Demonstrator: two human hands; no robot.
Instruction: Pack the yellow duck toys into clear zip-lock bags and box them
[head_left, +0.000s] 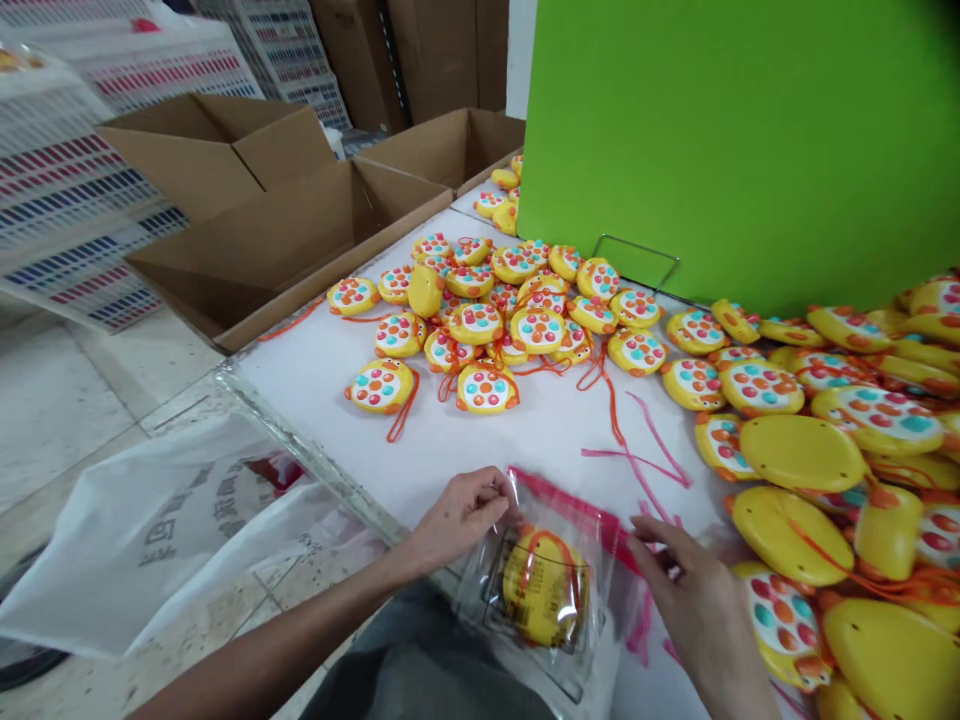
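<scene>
Left fingers (487, 483) pinch the clear bag (487, 580), right fingers (667, 535) are at its pink strip (566, 507), can't tell if pinching. The yellow toy (544, 590) looks bagged, so probably the sealing step, wanting that strip flat; loose toys (480, 322) beyond on the worktop (322, 370).

Toy (546, 595) in bag (556, 503), loose toys (478, 324) beyond and right — cartons (262, 245) farther left, panel (735, 150) behind

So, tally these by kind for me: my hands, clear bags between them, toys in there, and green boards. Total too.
Left hand and right hand: 2
Clear bag: 1
Bagged toy: 1
Green board: 1
Total: 5
</scene>
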